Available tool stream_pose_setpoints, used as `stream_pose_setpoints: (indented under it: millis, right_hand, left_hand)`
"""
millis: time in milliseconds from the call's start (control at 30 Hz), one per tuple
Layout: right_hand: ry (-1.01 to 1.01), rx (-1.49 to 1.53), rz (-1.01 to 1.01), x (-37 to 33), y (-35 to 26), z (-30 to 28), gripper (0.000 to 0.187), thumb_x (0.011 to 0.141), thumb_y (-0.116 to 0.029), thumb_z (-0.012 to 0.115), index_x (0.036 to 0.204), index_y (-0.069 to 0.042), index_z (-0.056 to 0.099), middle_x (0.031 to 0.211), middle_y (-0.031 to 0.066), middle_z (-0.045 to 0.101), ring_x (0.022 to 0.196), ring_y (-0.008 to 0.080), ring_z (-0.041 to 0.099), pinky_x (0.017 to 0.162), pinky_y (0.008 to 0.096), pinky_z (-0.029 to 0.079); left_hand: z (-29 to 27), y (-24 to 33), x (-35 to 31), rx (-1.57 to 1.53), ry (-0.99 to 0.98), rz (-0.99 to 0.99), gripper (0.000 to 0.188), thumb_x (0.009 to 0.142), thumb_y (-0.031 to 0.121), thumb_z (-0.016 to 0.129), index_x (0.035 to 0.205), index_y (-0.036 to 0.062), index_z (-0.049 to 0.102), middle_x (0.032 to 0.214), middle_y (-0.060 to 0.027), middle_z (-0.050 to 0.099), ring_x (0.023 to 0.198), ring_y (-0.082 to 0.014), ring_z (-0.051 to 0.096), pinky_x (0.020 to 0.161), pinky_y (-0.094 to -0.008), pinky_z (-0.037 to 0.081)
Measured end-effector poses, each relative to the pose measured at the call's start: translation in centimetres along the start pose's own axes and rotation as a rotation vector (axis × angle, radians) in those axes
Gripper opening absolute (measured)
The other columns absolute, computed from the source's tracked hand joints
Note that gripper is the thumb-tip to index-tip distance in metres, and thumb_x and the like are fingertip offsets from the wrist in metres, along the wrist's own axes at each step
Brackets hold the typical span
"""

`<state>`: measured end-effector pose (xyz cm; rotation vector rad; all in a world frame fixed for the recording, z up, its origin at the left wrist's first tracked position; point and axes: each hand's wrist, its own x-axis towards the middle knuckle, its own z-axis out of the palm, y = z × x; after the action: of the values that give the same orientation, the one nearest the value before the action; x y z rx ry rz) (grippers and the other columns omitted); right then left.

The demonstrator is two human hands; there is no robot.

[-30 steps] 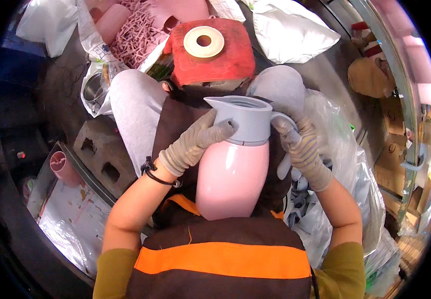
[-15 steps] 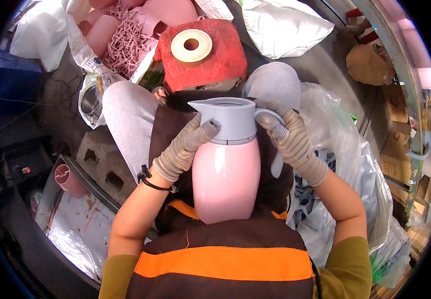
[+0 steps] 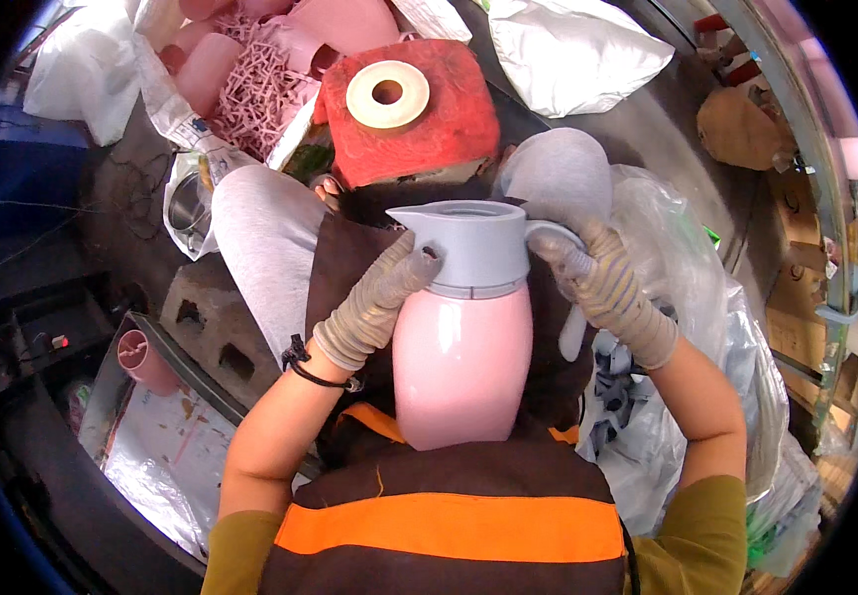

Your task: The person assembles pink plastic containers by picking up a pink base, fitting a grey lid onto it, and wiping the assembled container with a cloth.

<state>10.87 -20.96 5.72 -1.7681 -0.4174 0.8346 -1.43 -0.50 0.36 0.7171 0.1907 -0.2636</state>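
Note:
A vacuum jug (image 3: 461, 362) stands upright in my lap, with a glossy pink body, a grey collar and a pointed spout toward the left. My left hand (image 3: 381, 297), in a striped glove with the thumb tip worn, grips the jug at its collar; most of its fingers are hidden behind. On the opposite side my right hand (image 3: 612, 283), gloved too, is closed around the grey handle (image 3: 571, 332), whose lower end hangs free below the fingers. A dark brown apron (image 3: 449, 476) with an orange band lies under and in front of the jug.
Ahead sits a red padded block (image 3: 419, 139) carrying a tape roll (image 3: 387, 95). Pink jug shells (image 3: 208, 71) and strips fill a sack at far left. A clear bag of grey parts (image 3: 615, 387) lies at right. A concrete block (image 3: 213, 322) and a pink cup (image 3: 146, 362) are at left.
The whole scene has shifted slightly rightward in view. Both hands keep their hold on the jug, which otherwise looks much the same.

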Motion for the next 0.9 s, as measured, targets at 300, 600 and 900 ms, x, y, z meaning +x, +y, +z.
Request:
stream_pose_setpoints:
  millis: [300,600,900]
  right_hand:
    - [0.077,0.316,0.31,-0.7,-1.6,-0.4,0.034,0.09,-0.034,0.065,0.111,-0.007,0.064,0.068,-0.0077,0.05,0.052,0.0017,0.039,0.046,0.0188,0.031]
    - [0.129,0.214,0.311,-0.9,-2.1,-0.1,0.034,0.09,-0.035,0.066,0.109,-0.007,0.065,0.063,-0.0089,0.044,0.049,0.0006,0.036,0.044,0.0188,0.028]
    - [0.15,-0.045,0.151,-0.9,-1.8,0.3,0.033,0.09,-0.034,0.065,0.107,-0.006,0.067,0.072,-0.0015,0.059,0.06,0.0063,0.049,0.056,0.0232,0.042]
  left_hand:
    - [0.4,0.1,-0.3,-0.18,-0.001,-0.037,0.061,0.096,0.042,0.053,0.139,0.0006,0.041,0.133,-0.009,0.052,0.121,-0.0165,0.05,0.106,-0.0316,0.038]
    - [-0.3,-0.5,-0.4,-0.197,0.022,-0.052,0.064,0.096,0.046,0.052,0.141,0.0023,0.039,0.14,-0.0123,0.048,0.128,-0.0216,0.046,0.111,-0.0367,0.034]
    - [0.7,0.3,-0.4,-0.189,-0.023,-0.018,0.066,0.093,0.042,0.058,0.141,0.0016,0.038,0.139,-0.0139,0.048,0.127,-0.0239,0.048,0.111,-0.0373,0.034]
